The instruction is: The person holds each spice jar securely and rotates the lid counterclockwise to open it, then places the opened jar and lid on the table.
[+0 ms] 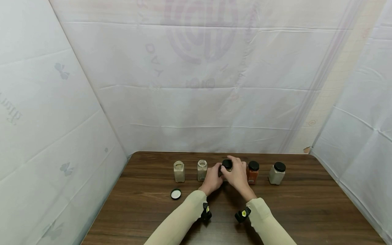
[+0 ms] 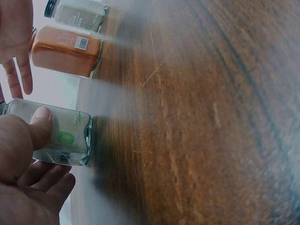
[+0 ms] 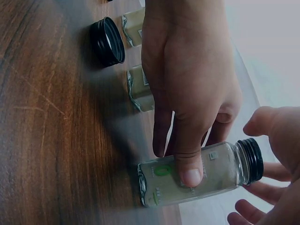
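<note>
My left hand (image 1: 212, 178) grips the body of a square glass jar (image 3: 206, 176) with a pale powder inside, thumb on one face and fingers behind. Its black screw lid (image 3: 251, 161) is on the jar. Around that lid the right hand (image 1: 237, 172) is spread, thumb on one side and fingers on the other; a gap shows between thumb and lid in the right wrist view. Two lidless jars of pale powder, the far-left jar (image 1: 179, 173) and a nearer jar (image 1: 202, 171), stand left of the hands.
Right of the hands stand a black-lidded jar of orange-red powder (image 1: 252, 173) and a black-lidded jar of pale powder (image 1: 276, 174). A loose lid (image 1: 176, 194) lies upturned before the far-left jar. Another view shows a black lid (image 3: 108, 42) by the lidless jars. White sheeting (image 1: 208, 112) borders the wooden table (image 1: 306, 204).
</note>
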Action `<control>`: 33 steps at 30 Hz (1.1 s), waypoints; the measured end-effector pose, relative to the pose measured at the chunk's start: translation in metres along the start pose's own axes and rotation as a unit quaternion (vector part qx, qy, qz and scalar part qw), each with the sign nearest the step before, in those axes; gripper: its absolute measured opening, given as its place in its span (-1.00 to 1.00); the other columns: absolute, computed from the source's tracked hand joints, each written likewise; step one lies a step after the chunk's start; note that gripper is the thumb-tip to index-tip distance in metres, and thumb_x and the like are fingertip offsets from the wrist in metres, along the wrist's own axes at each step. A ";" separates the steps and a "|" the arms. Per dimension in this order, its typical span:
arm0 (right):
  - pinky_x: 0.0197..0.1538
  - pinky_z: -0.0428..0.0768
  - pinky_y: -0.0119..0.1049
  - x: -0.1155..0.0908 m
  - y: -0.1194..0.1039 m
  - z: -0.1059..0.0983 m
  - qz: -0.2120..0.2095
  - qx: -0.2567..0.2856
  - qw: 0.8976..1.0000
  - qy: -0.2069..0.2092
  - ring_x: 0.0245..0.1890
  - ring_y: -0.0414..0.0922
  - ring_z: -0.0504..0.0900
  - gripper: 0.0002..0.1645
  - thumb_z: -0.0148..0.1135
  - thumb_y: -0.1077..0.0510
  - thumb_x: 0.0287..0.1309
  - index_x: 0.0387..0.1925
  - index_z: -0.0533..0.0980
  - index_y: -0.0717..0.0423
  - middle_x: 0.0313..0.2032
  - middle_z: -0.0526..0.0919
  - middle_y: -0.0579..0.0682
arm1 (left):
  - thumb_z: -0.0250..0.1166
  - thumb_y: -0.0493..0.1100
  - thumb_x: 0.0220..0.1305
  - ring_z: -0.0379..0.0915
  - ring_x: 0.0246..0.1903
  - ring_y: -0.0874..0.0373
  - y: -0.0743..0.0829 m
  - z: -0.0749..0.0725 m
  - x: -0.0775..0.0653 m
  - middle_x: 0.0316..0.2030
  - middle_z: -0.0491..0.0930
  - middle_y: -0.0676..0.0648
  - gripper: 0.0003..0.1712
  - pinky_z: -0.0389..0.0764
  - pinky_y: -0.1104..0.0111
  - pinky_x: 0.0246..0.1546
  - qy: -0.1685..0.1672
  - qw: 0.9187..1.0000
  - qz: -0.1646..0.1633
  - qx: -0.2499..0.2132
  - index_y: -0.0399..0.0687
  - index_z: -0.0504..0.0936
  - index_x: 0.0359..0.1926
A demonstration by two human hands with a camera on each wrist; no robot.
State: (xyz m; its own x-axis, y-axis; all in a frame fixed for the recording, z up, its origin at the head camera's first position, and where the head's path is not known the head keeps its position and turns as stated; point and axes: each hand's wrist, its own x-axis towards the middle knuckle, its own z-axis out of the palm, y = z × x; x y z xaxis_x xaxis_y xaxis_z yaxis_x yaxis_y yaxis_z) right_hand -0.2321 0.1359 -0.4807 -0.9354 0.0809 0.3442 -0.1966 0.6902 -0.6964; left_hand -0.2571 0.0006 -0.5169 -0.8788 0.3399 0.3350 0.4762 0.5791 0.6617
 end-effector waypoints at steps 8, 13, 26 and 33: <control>0.02 0.41 0.09 -0.001 -0.001 0.001 0.022 -0.014 0.999 0.036 0.01 0.21 0.40 -0.33 0.52 -0.03 0.18 0.21 0.54 0.25 0.03 0.60 0.25 | 0.39 -0.28 0.32 0.64 0.08 -0.07 -0.002 0.002 0.001 0.06 0.69 -0.21 -0.54 0.63 0.11 0.10 -0.001 1.000 -0.003 0.001 -0.23 0.57 0.22; -0.01 0.39 0.06 -0.001 0.000 0.001 0.026 -0.023 0.999 0.039 -0.05 0.18 0.42 -0.38 0.55 -0.01 0.15 0.13 0.58 0.24 -0.02 0.62 0.23 | 0.41 -0.24 0.32 0.63 0.10 -0.07 -0.002 0.003 0.002 0.07 0.69 -0.21 -0.53 0.62 0.12 0.11 0.000 1.000 -0.007 0.002 -0.22 0.57 0.22; -0.04 0.46 0.08 0.000 -0.002 -0.001 0.002 -0.025 1.000 -0.001 0.04 0.27 0.43 -0.36 0.40 0.15 0.20 0.31 0.52 0.20 0.18 0.58 0.26 | 0.34 -0.32 0.30 0.66 0.02 -0.03 -0.004 0.003 0.002 -0.03 0.72 -0.12 -0.59 0.65 0.17 0.04 0.002 1.000 -0.005 0.005 -0.18 0.59 0.17; 0.00 0.47 0.12 0.000 -0.002 0.000 0.009 -0.025 1.000 -0.009 0.12 0.28 0.39 -0.27 0.41 0.08 0.25 0.39 0.43 0.19 0.26 0.52 0.28 | 0.33 -0.34 0.32 0.68 -0.01 -0.02 -0.004 0.003 0.002 0.00 0.71 -0.16 -0.57 0.67 0.18 -0.01 -0.002 1.000 -0.006 0.003 -0.21 0.57 0.21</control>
State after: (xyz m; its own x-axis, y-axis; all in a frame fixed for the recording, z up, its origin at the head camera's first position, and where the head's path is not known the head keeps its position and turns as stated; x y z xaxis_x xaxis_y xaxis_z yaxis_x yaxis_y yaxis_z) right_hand -0.2318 0.1343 -0.4794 -0.9441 0.0802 0.3197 -0.1654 0.7238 -0.6699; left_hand -0.2600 0.0013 -0.5208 -0.8841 0.3356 0.3253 0.4663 0.5874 0.6615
